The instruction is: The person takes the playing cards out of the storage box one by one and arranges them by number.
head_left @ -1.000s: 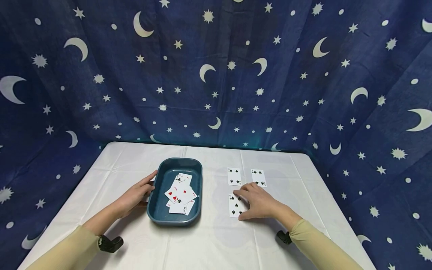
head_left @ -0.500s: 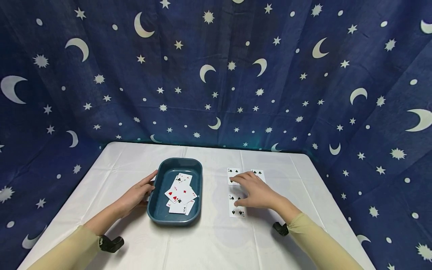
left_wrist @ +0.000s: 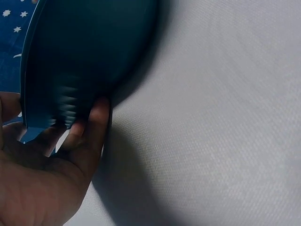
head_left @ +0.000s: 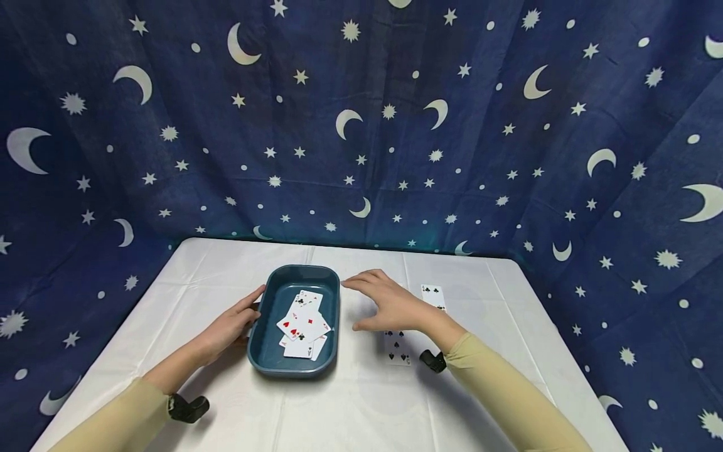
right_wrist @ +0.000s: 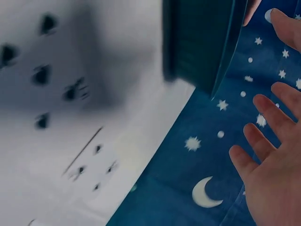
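A dark teal oblong tray [head_left: 292, 372] stands on the table with a loose heap of face-up playing cards [head_left: 304, 323] in it, aces among them. My left hand [head_left: 223, 329] lies against the tray's left side, its fingertips [left_wrist: 99, 110] touching the outer wall in the left wrist view. Just right of the tray, my right hand [head_left: 395, 304] reaches over the table, fingers spread and holding nothing. Under its wrist, a five of spades [head_left: 398, 353] is partly covered. A four of clubs [head_left: 433, 292] peeks out behind the forearm. The four of spades [right_wrist: 96, 165] shows in the right wrist view.
A white cloth covers the table [head_left: 316, 414]. Behind it and at both sides hangs a dark blue curtain [head_left: 361, 125] with moons and stars. Black wrist cameras sit under both sleeves.
My right hand has moved left and a little away from me, off the cards and up to the tray's right side, without a card. The left hand and tray stay put.
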Demonstrator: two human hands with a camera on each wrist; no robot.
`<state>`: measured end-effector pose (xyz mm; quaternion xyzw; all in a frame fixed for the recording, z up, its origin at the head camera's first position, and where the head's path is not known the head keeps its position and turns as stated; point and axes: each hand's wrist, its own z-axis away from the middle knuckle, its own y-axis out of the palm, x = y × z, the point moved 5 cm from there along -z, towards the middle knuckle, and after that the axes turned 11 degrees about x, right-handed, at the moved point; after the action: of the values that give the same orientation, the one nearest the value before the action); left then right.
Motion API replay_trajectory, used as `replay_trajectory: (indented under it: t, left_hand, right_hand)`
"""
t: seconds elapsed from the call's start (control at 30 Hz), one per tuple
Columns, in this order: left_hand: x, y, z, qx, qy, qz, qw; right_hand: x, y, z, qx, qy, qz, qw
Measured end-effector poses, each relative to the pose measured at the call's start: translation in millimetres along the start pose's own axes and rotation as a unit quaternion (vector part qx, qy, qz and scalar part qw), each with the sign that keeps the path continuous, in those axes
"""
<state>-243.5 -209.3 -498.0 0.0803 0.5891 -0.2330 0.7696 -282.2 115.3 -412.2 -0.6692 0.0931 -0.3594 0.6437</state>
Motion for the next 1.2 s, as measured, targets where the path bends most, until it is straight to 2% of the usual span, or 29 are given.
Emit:
replay_trajectory:
  t: [0.27, 0.57, 0.93, 1.2]
  left_hand:
    - [1.6, 0.7, -0.5, -0.004, -0.005, 0.003, 1.0]
    - [2.7, 0.4, -0.6, -0.007, 0.003, 0.008, 0.9999]
    - [3.0, 0.1, -1.2, -0.008, 0.008, 0.013, 0.9999]
    - [3.0, -1.2, -0.7, -0.006, 0.011, 0.01, 0.9999]
  right_hand:
    - [18.5, 4.9, -43.9, 0.052, -0.017, 0.023, 0.9982]
    - [28.6, 19.7, -83.0, 0.127, -0.016, 0.066, 0.9897]
    - [32.9, 37.1, -106.1, 0.186, -0.001, 0.13, 0.9738]
    - [33.4, 46.5, -115.6, 0.214, 0.012, 0.205, 0.9551]
